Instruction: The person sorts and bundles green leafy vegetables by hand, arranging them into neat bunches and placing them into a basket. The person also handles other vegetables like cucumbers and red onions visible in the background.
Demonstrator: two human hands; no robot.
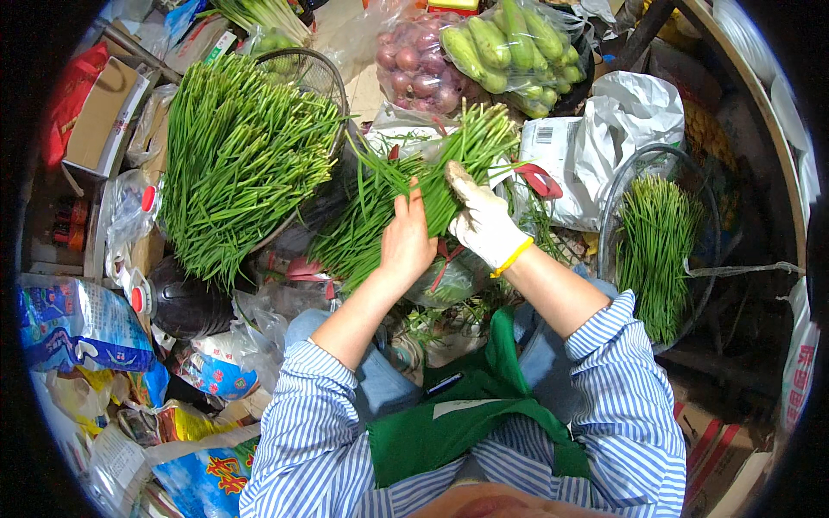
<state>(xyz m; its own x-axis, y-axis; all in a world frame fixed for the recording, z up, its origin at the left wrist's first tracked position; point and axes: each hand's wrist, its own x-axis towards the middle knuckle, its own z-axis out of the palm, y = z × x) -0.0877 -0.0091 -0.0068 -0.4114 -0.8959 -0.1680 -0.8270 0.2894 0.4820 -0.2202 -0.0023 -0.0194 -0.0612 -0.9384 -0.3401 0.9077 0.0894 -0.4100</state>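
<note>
My right hand point(482, 217), in a white work glove with a yellow cuff, grips a bunch of long green stalks with pale ends point(479, 139). My left hand point(408, 236) is bare and rests against the bunch's left side, some fingers extended among the leaves; its grip is partly hidden. More loose green stalks point(363, 239) lie under and left of my hands. A large heap of the same greens point(239, 162) fills a round basket at the left. At the right, a smaller upright bundle point(657, 259) stands in a black-rimmed mesh basket point(605, 220).
Bags of red onions point(414, 65) and of long green gourds point(511, 45) lie at the top. White plastic bags point(622, 136) sit between them and the right basket. A dark jug point(188, 298), an opened cardboard box point(107, 123) and printed plastic packages point(84, 324) crowd the left side.
</note>
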